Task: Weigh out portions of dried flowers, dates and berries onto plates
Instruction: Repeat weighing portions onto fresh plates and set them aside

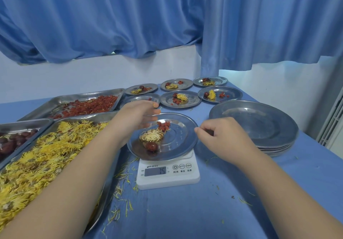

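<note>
A steel plate (182, 138) sits on a white digital scale (168, 173) whose display reads 75. On the plate lie a dried yellow flower (151, 135), a dark red date (151, 146) and a small heap of red berries (163, 126). My left hand (137, 117) hovers over the plate's far left rim, fingers bent, with a yellow petal near the fingertips. My right hand (220, 136) rests at the plate's right rim, fingers curled against it. Trays on the left hold red berries (89, 105), yellow flowers (46, 157) and dates (11, 142).
Several filled steel plates (181, 99) stand in two rows at the back of the blue-covered table. A stack of empty plates (254, 125) sits at the right. Loose yellow petals (120, 188) litter the cloth left of the scale. Blue curtains hang behind.
</note>
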